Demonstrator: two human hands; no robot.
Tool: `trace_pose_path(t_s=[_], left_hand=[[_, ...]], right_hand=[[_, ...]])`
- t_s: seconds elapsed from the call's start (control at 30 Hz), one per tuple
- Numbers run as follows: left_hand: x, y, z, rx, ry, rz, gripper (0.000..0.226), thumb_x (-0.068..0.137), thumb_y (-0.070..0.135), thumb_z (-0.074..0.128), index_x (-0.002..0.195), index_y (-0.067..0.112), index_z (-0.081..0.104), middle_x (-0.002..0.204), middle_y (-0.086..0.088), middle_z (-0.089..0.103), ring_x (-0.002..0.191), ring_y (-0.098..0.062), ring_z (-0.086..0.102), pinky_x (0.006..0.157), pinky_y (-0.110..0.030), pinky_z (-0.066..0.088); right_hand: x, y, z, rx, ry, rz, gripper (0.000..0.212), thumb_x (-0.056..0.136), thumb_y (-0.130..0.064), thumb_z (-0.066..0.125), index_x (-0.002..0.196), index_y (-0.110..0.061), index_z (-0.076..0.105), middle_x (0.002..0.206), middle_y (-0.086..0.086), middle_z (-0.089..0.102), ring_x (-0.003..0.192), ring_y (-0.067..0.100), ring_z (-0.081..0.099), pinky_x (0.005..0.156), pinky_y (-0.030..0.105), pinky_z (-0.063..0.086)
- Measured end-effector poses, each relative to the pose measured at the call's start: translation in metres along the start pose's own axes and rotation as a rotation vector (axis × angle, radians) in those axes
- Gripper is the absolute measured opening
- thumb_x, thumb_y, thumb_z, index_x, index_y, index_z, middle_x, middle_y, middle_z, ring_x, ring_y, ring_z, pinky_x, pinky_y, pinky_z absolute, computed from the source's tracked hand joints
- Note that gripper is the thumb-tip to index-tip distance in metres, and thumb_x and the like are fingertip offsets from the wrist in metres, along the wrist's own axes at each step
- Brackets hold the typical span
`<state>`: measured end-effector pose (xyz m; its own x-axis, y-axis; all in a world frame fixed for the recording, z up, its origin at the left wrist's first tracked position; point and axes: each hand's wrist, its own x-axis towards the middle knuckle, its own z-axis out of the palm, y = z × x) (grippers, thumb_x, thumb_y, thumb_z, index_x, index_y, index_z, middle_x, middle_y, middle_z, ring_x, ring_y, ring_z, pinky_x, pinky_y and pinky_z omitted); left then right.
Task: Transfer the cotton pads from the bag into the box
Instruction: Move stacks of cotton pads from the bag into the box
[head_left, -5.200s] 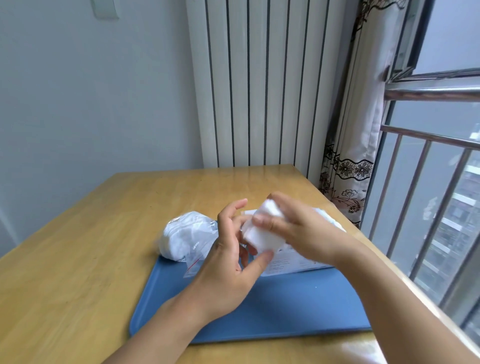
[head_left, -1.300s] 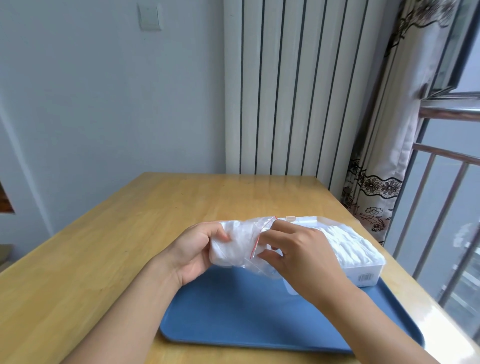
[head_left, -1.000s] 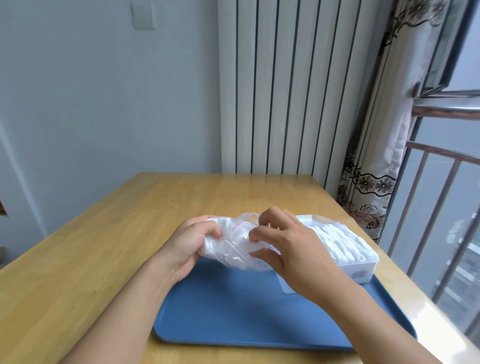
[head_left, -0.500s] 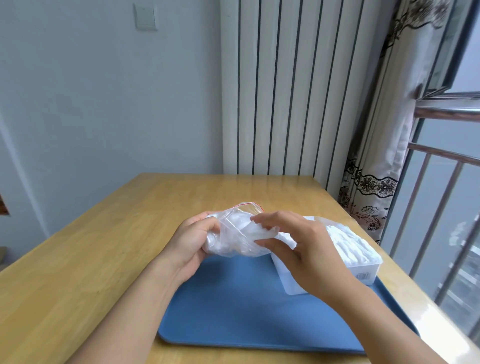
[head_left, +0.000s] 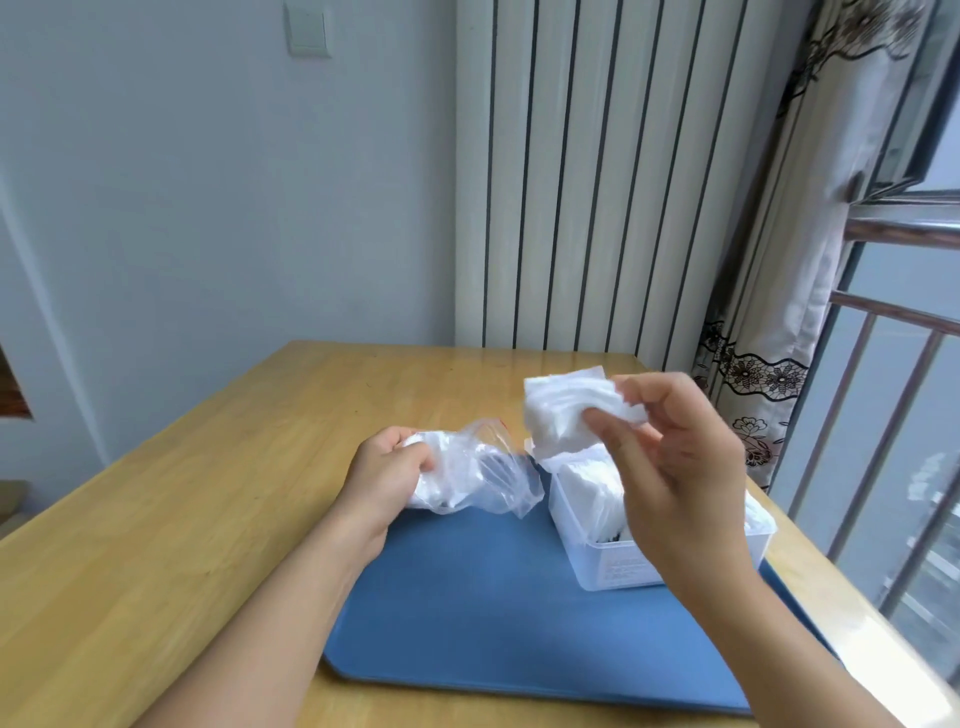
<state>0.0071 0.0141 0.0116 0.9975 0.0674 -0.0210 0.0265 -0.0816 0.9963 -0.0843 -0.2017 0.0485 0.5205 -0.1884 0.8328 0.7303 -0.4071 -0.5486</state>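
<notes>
Left hand (head_left: 387, 467) grips the crumpled bag (head_left: 478, 475); right hand (head_left: 670, 467) pinches a stack of cotton pads (head_left: 563, 413) above the box (head_left: 623, 564) on the blue tray (head_left: 493, 623)

Two bare forearms run up from the bottom edge to the left hand (head_left: 387, 475) and the right hand (head_left: 675, 483); no sleeve shows on either arm as far as the view reaches; both wrists are bare, with no watch or band; the fingers carry no rings; the nails that show are short and plain; the right hand is slightly blurred.
</notes>
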Motion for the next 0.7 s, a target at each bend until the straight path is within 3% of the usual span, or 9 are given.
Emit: trace_pose_path(t_s=[0.1,0.2,0.27,0.33,0.4,0.5,0.6,0.7], left_hand=[[-0.006,0.001,0.001,0.197,-0.052,0.047,0.041,0.061,0.022,0.056,0.101,0.022,0.066,0.098,-0.002,0.070,0.081,-0.018,0.059,0.072,-0.030,0.046],[-0.017,0.007,0.006,0.330,-0.020,0.221,0.062,0.058,0.029,0.058,0.120,0.025,0.059,0.120,0.005,0.059,0.108,-0.012,0.054,0.085,-0.023,0.041],[-0.030,0.017,0.009,0.283,0.025,0.497,0.060,0.066,0.031,0.058,0.126,0.025,0.058,0.126,0.008,0.055,0.120,-0.005,0.049,0.094,-0.016,0.036],[-0.048,0.027,0.013,0.101,-0.101,0.609,0.052,0.074,0.041,0.058,0.124,0.027,0.061,0.124,0.006,0.062,0.120,-0.006,0.057,0.096,-0.016,0.043],[-0.061,0.033,0.021,-0.079,-0.311,0.473,0.053,0.077,0.052,0.059,0.124,0.028,0.062,0.118,0.003,0.068,0.109,-0.012,0.067,0.083,-0.025,0.053],[-0.066,0.034,0.033,-0.068,-0.407,0.302,0.043,0.085,0.048,0.067,0.123,0.027,0.063,0.113,0.003,0.073,0.097,-0.019,0.072,0.070,-0.028,0.055],[-0.062,0.030,0.035,-0.098,-0.420,0.257,0.027,0.097,0.022,0.066,0.124,0.019,0.064,0.111,-0.006,0.076,0.097,-0.028,0.073,0.072,-0.036,0.060],[-0.060,0.027,0.035,-0.148,-0.407,0.242,0.026,0.100,0.013,0.060,0.125,0.017,0.065,0.115,-0.008,0.076,0.102,-0.029,0.073,0.083,-0.044,0.061]], right_hand=[[0.005,-0.001,0.000,0.246,-0.093,0.287,0.015,0.091,-0.023,0.074,0.087,-0.021,0.059,0.075,-0.004,0.062,0.072,0.015,0.057,0.067,0.031,0.050],[0.002,0.005,0.002,0.413,-0.201,0.564,0.011,0.092,-0.019,0.072,0.090,-0.016,0.061,0.081,0.001,0.068,0.079,0.021,0.065,0.075,0.044,0.060],[0.000,0.007,0.003,0.442,-0.253,0.639,0.018,0.092,-0.018,0.074,0.097,-0.007,0.061,0.088,0.007,0.069,0.084,0.024,0.065,0.082,0.053,0.060],[-0.002,0.007,0.005,0.440,-0.292,0.645,0.023,0.089,-0.020,0.076,0.100,-0.006,0.062,0.092,0.012,0.068,0.087,0.026,0.064,0.088,0.059,0.055],[-0.004,0.006,0.006,0.434,-0.317,0.616,0.012,0.091,-0.015,0.073,0.098,-0.010,0.065,0.092,0.013,0.071,0.087,0.027,0.066,0.087,0.056,0.055],[-0.005,0.003,0.005,0.387,-0.329,0.581,0.009,0.094,-0.012,0.072,0.103,-0.012,0.069,0.095,0.012,0.076,0.087,0.027,0.070,0.084,0.046,0.055],[-0.003,0.003,0.004,0.347,-0.324,0.575,0.014,0.096,-0.006,0.067,0.108,-0.012,0.071,0.103,0.011,0.078,0.097,0.027,0.074,0.088,0.039,0.058],[0.000,0.002,0.003,0.286,-0.264,0.563,0.015,0.095,-0.008,0.067,0.105,-0.017,0.074,0.102,0.004,0.078,0.098,0.020,0.074,0.088,0.038,0.057]])
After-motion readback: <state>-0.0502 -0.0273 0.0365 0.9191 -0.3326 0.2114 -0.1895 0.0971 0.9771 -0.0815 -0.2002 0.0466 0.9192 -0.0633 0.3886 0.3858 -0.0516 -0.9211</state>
